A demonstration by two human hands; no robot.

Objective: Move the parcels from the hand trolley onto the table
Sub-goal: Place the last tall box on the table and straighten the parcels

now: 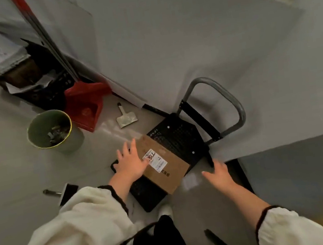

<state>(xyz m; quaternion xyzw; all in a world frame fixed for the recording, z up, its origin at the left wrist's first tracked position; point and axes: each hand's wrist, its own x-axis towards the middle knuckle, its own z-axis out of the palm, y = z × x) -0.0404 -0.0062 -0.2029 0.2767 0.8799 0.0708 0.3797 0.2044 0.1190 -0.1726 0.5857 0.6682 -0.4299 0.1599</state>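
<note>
One brown parcel lies flat on the black deck of the hand trolley, which stands on the floor beside the grey worktop, so for this parcel the move looks not yet begun. The person's left hand lies with fingers spread on the parcel's left edge, its grip open and clasping nothing. The right hand hovers just off the right edge, its grip open too, so grasping, lifting and setting down are all left.

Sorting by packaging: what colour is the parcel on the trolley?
The parcel is brown cardboard with a white label; the head view shows it best.
</note>
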